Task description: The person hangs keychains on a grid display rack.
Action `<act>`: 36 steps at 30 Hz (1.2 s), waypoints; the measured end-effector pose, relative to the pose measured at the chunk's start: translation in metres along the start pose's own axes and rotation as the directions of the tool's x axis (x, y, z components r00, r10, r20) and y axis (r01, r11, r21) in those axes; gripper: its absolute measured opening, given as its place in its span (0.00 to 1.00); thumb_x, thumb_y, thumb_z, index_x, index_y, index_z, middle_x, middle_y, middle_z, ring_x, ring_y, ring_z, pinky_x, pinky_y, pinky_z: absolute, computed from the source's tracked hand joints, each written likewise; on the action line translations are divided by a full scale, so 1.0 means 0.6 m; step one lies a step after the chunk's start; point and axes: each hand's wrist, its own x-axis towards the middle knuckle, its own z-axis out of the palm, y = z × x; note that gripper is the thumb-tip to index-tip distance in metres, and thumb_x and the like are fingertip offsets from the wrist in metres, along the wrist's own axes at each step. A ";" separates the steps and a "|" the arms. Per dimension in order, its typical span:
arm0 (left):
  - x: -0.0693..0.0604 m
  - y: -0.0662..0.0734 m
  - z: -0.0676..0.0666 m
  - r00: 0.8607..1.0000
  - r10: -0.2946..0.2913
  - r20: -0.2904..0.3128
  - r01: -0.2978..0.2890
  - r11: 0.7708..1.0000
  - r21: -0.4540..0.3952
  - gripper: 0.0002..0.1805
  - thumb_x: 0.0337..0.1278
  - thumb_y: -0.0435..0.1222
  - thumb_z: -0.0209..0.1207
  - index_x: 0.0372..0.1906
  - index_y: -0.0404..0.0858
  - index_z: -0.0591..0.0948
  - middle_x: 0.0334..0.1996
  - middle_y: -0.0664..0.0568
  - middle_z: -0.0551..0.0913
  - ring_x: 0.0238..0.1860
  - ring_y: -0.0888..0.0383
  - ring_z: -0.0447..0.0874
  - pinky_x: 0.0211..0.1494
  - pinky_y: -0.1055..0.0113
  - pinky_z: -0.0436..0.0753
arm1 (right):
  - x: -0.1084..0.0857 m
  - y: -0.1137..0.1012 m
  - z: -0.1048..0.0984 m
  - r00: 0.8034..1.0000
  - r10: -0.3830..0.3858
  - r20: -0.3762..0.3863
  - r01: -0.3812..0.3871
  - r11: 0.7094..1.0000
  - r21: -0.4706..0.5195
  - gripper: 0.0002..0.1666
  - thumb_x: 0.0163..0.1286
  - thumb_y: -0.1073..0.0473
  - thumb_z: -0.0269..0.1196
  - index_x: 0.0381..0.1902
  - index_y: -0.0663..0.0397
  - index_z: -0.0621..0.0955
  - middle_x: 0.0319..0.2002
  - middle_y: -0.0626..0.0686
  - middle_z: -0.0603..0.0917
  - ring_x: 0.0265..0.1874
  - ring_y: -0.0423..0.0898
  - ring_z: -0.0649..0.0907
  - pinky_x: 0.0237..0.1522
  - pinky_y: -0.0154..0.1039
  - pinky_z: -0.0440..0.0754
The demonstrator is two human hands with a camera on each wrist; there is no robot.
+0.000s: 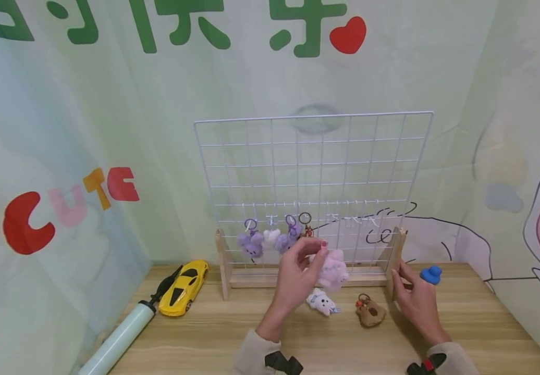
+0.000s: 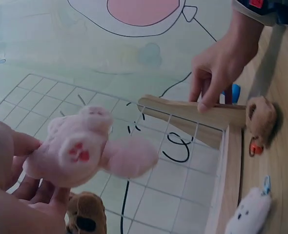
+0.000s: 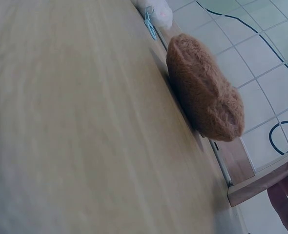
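Wooden tabletop (image 1: pixel 213 330): my left hand (image 1: pixel 296 272) pinches a pink toy (image 1: pixel 333 271), my right hand (image 1: pixel 417 301) grips the rack (image 1: pixel 395 254); hanging seems underway, next likely needing careful alignment.

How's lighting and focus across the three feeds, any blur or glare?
Head: bright, fairly even light, no harsh glare; left wrist: dimmer, pink plush slightly soft, a shadow on the tabletop beside the right hand; right wrist: dim, nearest tabletop blurred, brown plush showing clearer fur, dark shadow along its base.
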 end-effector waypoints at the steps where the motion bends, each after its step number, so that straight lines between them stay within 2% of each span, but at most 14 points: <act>1: 0.004 0.002 0.004 1.000 0.008 0.001 -0.008 1.000 -0.002 0.10 0.77 0.36 0.65 0.56 0.39 0.85 0.53 0.42 0.90 0.53 0.58 0.88 0.52 0.75 0.85 | 0.000 0.000 0.001 1.000 0.001 0.000 -0.001 1.000 0.001 0.27 0.79 0.64 0.67 0.72 0.67 0.78 0.55 0.71 0.88 0.53 0.72 0.90 0.41 0.60 0.91; 6: 0.020 0.011 0.020 0.999 0.035 -0.026 -0.035 0.999 0.012 0.11 0.77 0.37 0.64 0.57 0.40 0.85 0.51 0.45 0.90 0.49 0.59 0.86 0.44 0.77 0.77 | -0.001 0.000 0.002 1.000 -0.005 0.001 0.004 1.000 0.017 0.27 0.78 0.65 0.67 0.71 0.68 0.79 0.56 0.72 0.88 0.53 0.72 0.89 0.41 0.60 0.91; 13: 0.038 0.012 0.035 0.995 0.021 -0.096 -0.020 1.000 0.008 0.14 0.73 0.39 0.69 0.57 0.42 0.83 0.49 0.50 0.93 0.50 0.60 0.89 0.48 0.75 0.83 | 0.000 0.001 0.003 1.000 -0.012 -0.013 0.012 1.000 0.011 0.27 0.77 0.66 0.68 0.70 0.69 0.79 0.55 0.72 0.89 0.52 0.71 0.90 0.40 0.60 0.90; 17: 0.044 0.010 0.045 0.987 0.023 -0.158 -0.024 1.000 -0.005 0.12 0.71 0.39 0.71 0.53 0.41 0.85 0.47 0.50 0.94 0.45 0.63 0.89 0.44 0.76 0.82 | 0.001 0.004 0.003 1.000 -0.016 -0.022 0.016 1.000 0.004 0.27 0.76 0.66 0.68 0.70 0.68 0.80 0.54 0.71 0.89 0.51 0.70 0.90 0.38 0.45 0.91; 20: 0.051 0.010 0.053 0.978 0.028 -0.208 -0.031 0.999 -0.010 0.10 0.70 0.39 0.72 0.50 0.41 0.87 0.46 0.50 0.94 0.41 0.65 0.87 0.41 0.77 0.81 | 0.001 0.005 0.003 1.000 -0.017 -0.025 0.017 1.000 -0.001 0.27 0.76 0.66 0.69 0.70 0.67 0.80 0.54 0.70 0.90 0.51 0.69 0.91 0.37 0.41 0.90; 23: 0.057 0.010 0.060 0.968 0.026 -0.251 -0.027 1.000 -0.003 0.10 0.69 0.40 0.72 0.49 0.42 0.88 0.45 0.51 0.94 0.38 0.66 0.85 0.39 0.78 0.79 | 0.001 0.005 0.003 1.000 -0.017 -0.023 0.017 1.000 -0.003 0.27 0.77 0.65 0.68 0.70 0.67 0.80 0.54 0.70 0.89 0.52 0.70 0.90 0.38 0.52 0.90; 26: 0.062 0.010 0.065 0.961 0.018 -0.277 -0.015 1.000 0.013 0.09 0.69 0.41 0.73 0.48 0.44 0.89 0.44 0.54 0.95 0.38 0.66 0.86 0.39 0.77 0.79 | 0.000 0.004 0.002 1.000 -0.010 -0.019 0.010 1.000 -0.004 0.27 0.77 0.65 0.68 0.71 0.67 0.79 0.55 0.71 0.89 0.52 0.71 0.90 0.40 0.58 0.90; 36: 0.067 0.006 0.072 0.955 0.021 -0.297 -0.008 0.999 0.045 0.08 0.69 0.39 0.72 0.48 0.42 0.89 0.42 0.51 0.95 0.33 0.66 0.83 0.31 0.78 0.73 | 0.000 -0.002 -0.001 1.000 -0.001 -0.006 0.001 1.000 0.002 0.27 0.78 0.64 0.67 0.72 0.67 0.79 0.56 0.72 0.88 0.53 0.72 0.90 0.42 0.60 0.91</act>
